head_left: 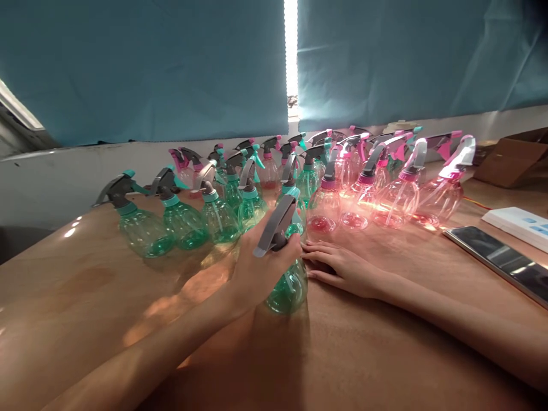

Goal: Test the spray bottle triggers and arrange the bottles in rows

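Note:
My left hand [261,268] is wrapped round the neck of a green spray bottle [287,291] with a grey trigger head, near the middle of the table. My right hand [342,265] lies flat on the table just right of that bottle, fingers apart and pointing left. Behind my hands stand several green spray bottles [183,224] on the left and several pink ones [323,208] on the right, with more of both colours in rows farther back.
A phone [500,257] lies on the brown table [363,354] at the right, beside a white power strip [518,224]. At the right back sits a cardboard box [505,162]. Blue curtains [171,68] hang behind, with a bright gap between them.

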`<state>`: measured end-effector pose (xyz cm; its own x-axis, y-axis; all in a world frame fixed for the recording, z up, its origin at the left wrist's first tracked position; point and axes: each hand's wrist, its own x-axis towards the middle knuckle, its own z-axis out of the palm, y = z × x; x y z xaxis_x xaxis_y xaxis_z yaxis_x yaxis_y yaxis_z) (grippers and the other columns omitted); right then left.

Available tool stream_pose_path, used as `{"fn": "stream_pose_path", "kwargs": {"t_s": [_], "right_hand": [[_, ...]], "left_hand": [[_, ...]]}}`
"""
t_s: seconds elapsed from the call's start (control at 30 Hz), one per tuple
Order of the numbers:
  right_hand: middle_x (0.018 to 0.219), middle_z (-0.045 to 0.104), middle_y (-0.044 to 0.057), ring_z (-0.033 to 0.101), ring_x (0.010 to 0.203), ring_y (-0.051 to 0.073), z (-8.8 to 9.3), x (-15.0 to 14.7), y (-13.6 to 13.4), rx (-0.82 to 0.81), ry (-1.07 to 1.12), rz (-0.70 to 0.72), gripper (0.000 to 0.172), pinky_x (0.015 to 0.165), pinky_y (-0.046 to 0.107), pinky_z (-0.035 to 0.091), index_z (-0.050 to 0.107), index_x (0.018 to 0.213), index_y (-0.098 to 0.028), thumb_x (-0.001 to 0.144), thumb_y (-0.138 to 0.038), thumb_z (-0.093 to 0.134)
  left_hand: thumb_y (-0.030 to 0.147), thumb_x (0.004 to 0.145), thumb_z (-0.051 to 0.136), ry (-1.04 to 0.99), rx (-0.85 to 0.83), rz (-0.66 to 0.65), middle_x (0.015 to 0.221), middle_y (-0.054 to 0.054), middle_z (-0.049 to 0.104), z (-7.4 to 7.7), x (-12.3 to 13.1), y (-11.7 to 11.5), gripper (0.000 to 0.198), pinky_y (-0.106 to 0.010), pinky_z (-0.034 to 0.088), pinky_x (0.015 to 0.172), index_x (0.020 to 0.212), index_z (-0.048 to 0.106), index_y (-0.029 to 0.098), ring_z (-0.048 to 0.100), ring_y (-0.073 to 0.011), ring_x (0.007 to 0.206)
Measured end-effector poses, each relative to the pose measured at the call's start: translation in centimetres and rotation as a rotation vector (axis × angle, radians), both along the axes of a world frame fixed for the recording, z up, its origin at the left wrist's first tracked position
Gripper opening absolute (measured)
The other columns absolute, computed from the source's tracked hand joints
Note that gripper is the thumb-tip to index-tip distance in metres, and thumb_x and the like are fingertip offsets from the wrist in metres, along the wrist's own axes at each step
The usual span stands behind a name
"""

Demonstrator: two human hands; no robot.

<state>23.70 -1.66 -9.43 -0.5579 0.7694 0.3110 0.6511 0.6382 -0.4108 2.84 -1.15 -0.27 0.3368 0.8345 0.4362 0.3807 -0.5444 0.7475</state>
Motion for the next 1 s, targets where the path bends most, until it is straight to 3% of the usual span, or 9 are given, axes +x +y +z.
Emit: {"fn": "stream_pose_path", "kwargs": {"t_s": [0.13, 0.27, 0.37, 0.43, 0.53, 0.67, 0.83, 1.0], "right_hand": [[0.133, 0.062, 0.012, 0.058, 0.122, 0.028, 0.9, -1.1, 0.1, 0.012, -0.026, -0.02, 0.037, 0.102, 0.046, 0.049, 0.061, 0.127, -0.021, 0.097, -0.039, 0.051], [0.125, 0.066, 0.01, 0.064, 0.111, 0.027, 2.3, -3.7, 0.5, 0.042, -0.025, -0.062, 0.032, 0.093, 0.044, 0.053, 0.063, 0.122, -0.023, 0.095, -0.037, 0.053], [0.116, 0.069, 0.007, 0.07, 0.094, 0.023, 4.4, -7.2, 1.1, 0.046, 0.016, -0.07, 0.031, 0.08, 0.038, 0.057, 0.061, 0.124, -0.026, 0.095, -0.034, 0.053], [0.11, 0.07, 0.006, 0.07, 0.086, 0.021, 6.1, -10.4, 1.8, 0.037, 0.066, -0.026, 0.03, 0.07, 0.033, 0.056, 0.063, 0.121, -0.025, 0.095, -0.037, 0.053], [0.113, 0.07, 0.007, 0.07, 0.084, 0.018, 8.5, -16.0, 3.0, 0.062, 0.141, 0.053, 0.029, 0.07, 0.031, 0.054, 0.064, 0.118, -0.022, 0.095, -0.036, 0.055], [0.121, 0.068, 0.011, 0.068, 0.081, 0.019, 10.5, -23.3, 4.5, 0.054, 0.145, 0.033, 0.039, 0.076, 0.035, 0.053, 0.061, 0.125, -0.017, 0.093, -0.037, 0.06], [0.125, 0.065, 0.017, 0.063, 0.108, 0.03, 11.2, -28.7, 6.3, -0.051, 0.18, -0.029, 0.058, 0.086, 0.039, 0.05, 0.048, 0.142, -0.015, 0.09, -0.036, 0.063], [0.107, 0.071, 0.016, 0.07, 0.077, 0.026, 11.2, -30.9, 8.1, -0.275, 0.14, -0.129, 0.075, 0.061, 0.032, 0.051, 0.032, 0.151, -0.014, 0.09, -0.047, 0.059]], "left_hand": [[0.022, 0.08, 0.056, 0.025, 0.007, 0.059, 0.057, 0.008, 0.038, 0.6, -2.1, -1.0, 0.033, -0.024, 0.04, 0.055, 0.112, 0.063, 0.024, 0.037, -0.0103, 0.051], [0.025, 0.081, 0.058, 0.046, 0.006, 0.17, 0.057, 0.008, 0.039, 0.9, -6.9, -2.1, 0.018, -0.025, 0.038, 0.053, 0.098, 0.063, 0.024, 0.038, -0.0109, 0.051], [0.036, 0.082, 0.062, 0.057, 0.031, 0.328, 0.064, 0.004, 0.051, 0.8, -11.7, -2.6, 0.013, -0.025, 0.042, 0.056, 0.085, 0.062, 0.024, 0.049, -0.0134, 0.059], [0.042, 0.079, 0.065, 0.037, 0.002, 0.528, 0.061, 0.004, 0.052, 0.8, -15.1, -2.6, 0.022, -0.026, 0.043, 0.054, 0.073, 0.059, 0.022, 0.051, -0.0143, 0.058], [0.044, 0.077, 0.065, 0.005, 0.006, 0.7, 0.068, 0.0, 0.064, 0.8, -20.2, -2.2, 0.023, -0.032, 0.05, 0.068, 0.077, 0.065, 0.022, 0.062, -0.0202, 0.071], [0.04, 0.076, 0.063, -0.029, 0.066, 0.816, 0.1, -0.002, 0.075, 1.0, -26.2, -0.9, 0.026, -0.037, 0.05, 0.086, 0.096, 0.07, 0.026, 0.067, -0.0255, 0.096], [0.041, 0.079, 0.058, 0.067, 0.102, 0.944, 0.09, -0.004, 0.076, 1.3, -30.1, 1.7, 0.026, -0.038, 0.048, 0.085, 0.088, 0.073, 0.022, 0.066, -0.0281, 0.094], [0.038, 0.081, 0.056, 0.126, 0.161, 0.934, 0.08, -0.003, 0.073, 1.1, -31.6, 5.7, 0.024, -0.03, 0.048, 0.075, 0.085, 0.071, 0.019, 0.065, -0.0231, 0.083]]}}
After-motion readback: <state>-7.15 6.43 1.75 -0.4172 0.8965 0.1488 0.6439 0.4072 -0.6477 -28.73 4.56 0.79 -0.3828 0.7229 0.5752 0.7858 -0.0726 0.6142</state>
